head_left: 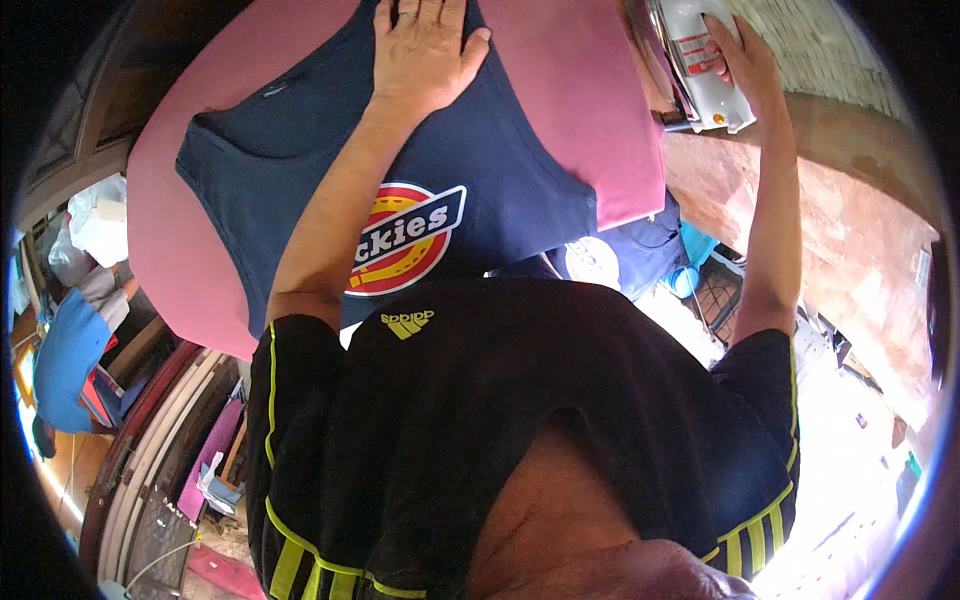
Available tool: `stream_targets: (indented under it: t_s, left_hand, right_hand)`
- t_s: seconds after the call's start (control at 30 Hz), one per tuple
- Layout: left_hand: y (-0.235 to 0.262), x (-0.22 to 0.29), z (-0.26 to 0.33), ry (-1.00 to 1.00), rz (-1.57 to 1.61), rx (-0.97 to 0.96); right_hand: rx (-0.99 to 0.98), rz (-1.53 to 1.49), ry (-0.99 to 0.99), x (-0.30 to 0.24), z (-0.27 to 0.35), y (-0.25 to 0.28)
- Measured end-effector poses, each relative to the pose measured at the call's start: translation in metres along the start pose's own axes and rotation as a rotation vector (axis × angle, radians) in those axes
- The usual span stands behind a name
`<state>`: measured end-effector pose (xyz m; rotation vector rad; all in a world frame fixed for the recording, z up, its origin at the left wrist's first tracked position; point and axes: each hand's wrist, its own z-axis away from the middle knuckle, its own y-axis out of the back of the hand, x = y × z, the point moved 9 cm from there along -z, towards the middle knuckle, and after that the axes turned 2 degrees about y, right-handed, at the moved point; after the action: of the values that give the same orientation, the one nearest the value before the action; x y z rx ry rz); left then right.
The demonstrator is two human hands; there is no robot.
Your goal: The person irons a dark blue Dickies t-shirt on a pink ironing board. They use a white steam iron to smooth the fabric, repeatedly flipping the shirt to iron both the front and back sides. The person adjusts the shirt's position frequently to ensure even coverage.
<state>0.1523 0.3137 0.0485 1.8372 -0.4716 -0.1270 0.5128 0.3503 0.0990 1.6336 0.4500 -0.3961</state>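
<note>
A dark navy sleeveless garment (470, 160) lies spread over a pink padded surface (570, 60), with a round red and yellow logo print (400, 245) near its lower part. My left hand (425, 55) rests flat on the garment's upper part, fingers stretched out and cut off at the top edge; my forearm covers part of the print. Up at the right, my right hand (745, 65) is closed on a white appliance (712, 85), which looks like an iron, with a red label on its side. It is beyond the pink surface's right edge.
Another navy garment with a white round print (595, 262) hangs below the pink surface's near right corner. A reddish wall (850, 220) runs along the right. At left are a blue cloth (70, 345), white bags (95, 230) and stacked long boards (150, 440).
</note>
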Motion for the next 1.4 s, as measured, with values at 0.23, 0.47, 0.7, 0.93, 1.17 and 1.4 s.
stream_targets:
  t_s: [0.23,0.47,0.7,0.93,1.17,1.4]
  left_hand:
    - [0.006,-0.002,0.003,-0.085,0.005,0.184]
    - [0.012,-0.059,-0.027,-0.2,0.079,0.003]
    - [0.024,-0.104,-0.033,-0.216,0.577,0.299]
    - [0.039,-0.115,-0.027,0.076,0.522,0.241]
    - [0.023,-0.13,-0.034,0.126,0.532,0.217]
    - [0.007,-0.137,-0.054,0.2,0.557,-0.07]
  right_hand:
    - [-0.089,-0.146,-0.173,-0.055,0.04,0.027]
    - [-0.045,-0.148,-0.087,-0.118,0.096,-0.002]
    - [0.174,0.017,0.323,-0.25,0.098,-0.076]
    - [0.522,0.681,0.861,-0.26,0.031,-0.134]
    - [0.276,0.753,0.746,-0.254,0.043,-0.133]
    - [0.047,-0.029,0.551,-0.255,0.036,-0.093]
